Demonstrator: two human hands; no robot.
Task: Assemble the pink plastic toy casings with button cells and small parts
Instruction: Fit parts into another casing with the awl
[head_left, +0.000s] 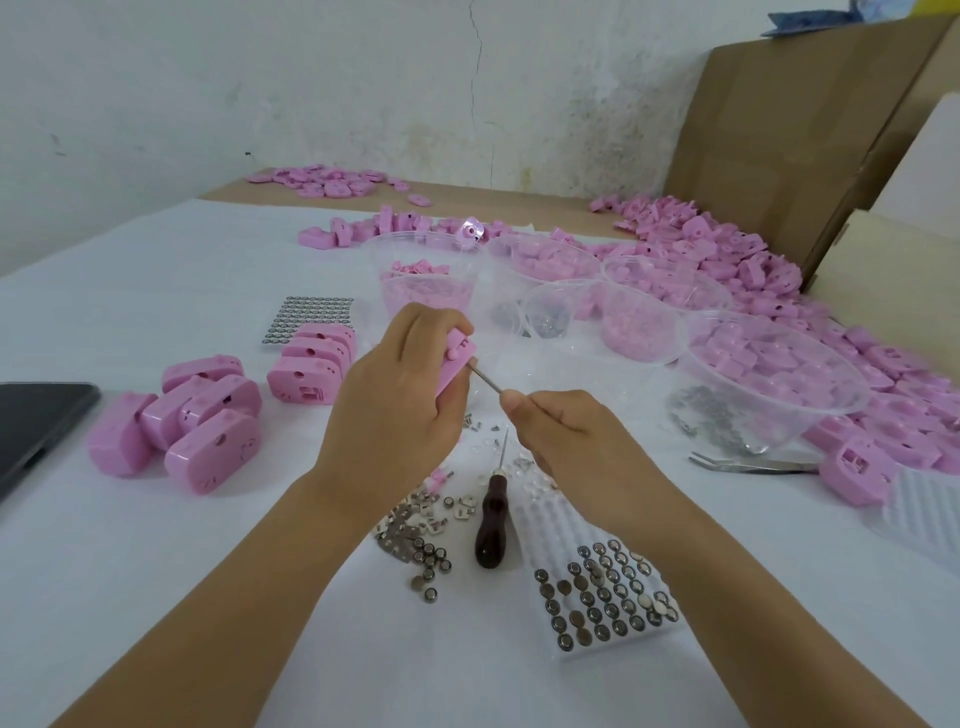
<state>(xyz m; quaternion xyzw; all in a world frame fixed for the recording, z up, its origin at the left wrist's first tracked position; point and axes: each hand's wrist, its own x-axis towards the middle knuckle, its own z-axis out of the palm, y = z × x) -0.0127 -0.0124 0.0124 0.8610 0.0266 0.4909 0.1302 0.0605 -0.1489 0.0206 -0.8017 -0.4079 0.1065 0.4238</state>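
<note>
left hand (395, 400) grips pink casing (458, 358), mostly hidden behind it, right hand (576, 436) pinches thin metal pick (485, 383), handle hidden, dark slab (36, 426) cut by left edge

Single head-worn view: wide-angle, faces forward and down, close above table (171, 545) (wall (260, 78) beyond).

Assembled casings (176, 431) left of centre; bowls (852, 405) upper right; awl (491, 519) lower centre, left of button-cell tray (540, 530).
</note>
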